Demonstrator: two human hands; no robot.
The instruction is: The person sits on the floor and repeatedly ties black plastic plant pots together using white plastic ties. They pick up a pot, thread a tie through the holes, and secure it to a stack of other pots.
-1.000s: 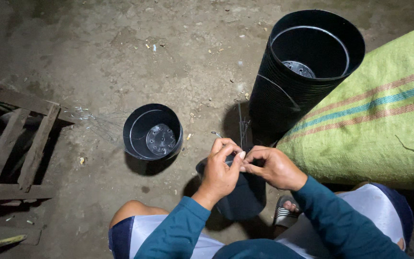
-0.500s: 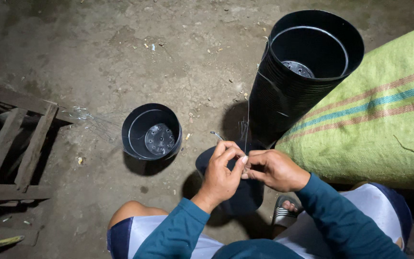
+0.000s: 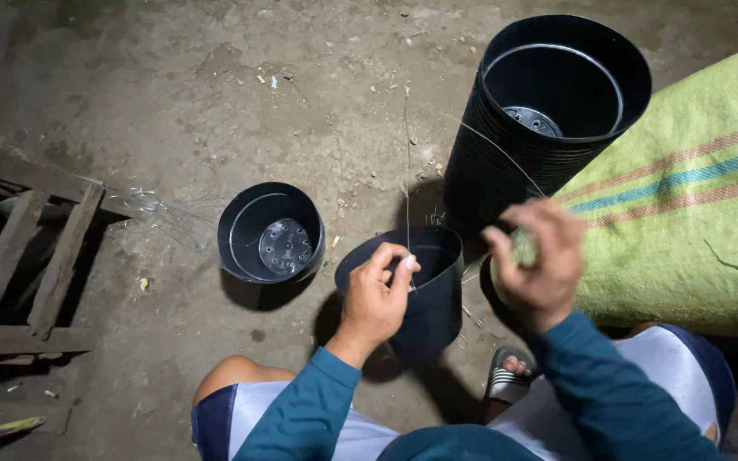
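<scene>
Comparing with half a second ago: hands, then pinched together over the black plastic pot (image 3: 420, 286), have separated. Left hand (image 3: 377, 294) pinches a thin wire (image 3: 407, 171) that runs straight up from its fingertips; right hand (image 3: 535, 260), blurred, has swung right and is curled, a second strand arcing toward the tall stack of nested black pots (image 3: 548, 102); what it grips I cannot tell. Judged: wire being drawn out. Second pot (image 3: 271, 235) sits left on the concrete floor (image 3: 172, 102). Green woven sack (image 3: 685, 196), red and blue stripes, right; no label legible.
</scene>
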